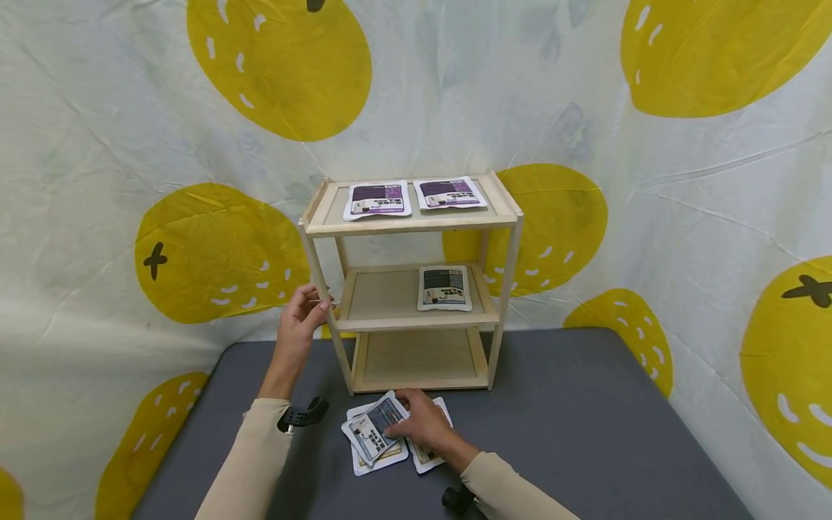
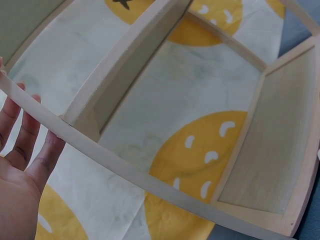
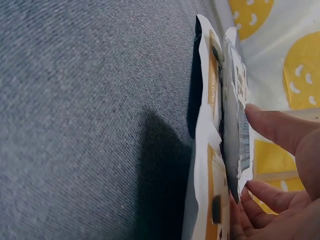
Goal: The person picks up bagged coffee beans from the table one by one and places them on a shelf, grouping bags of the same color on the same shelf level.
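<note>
A small three-tier wooden shelf (image 1: 416,322) stands on the grey table. My left hand (image 1: 304,312) is at its left front post, fingers curled round the wood; the left wrist view shows these fingers (image 2: 47,155) behind the post (image 2: 120,162). My right hand (image 1: 425,422) pinches a flat packet with a blue-grey label (image 1: 373,427) by its right edge. In the right wrist view the thumb (image 3: 280,127) presses the packet's face and fingers are at its edge. Beneath it lie white packets with orange-brown labels (image 3: 214,80), one further right (image 1: 425,461) partly hidden by the hand.
Two purple-labelled packets (image 1: 378,199) lie side by side on the top tier. One dark-labelled packet (image 1: 445,288) rests on the middle tier's right side. Behind the shelf hangs a white cloth with yellow fruit prints (image 1: 221,253). The grey tabletop (image 1: 585,433) extends to both sides.
</note>
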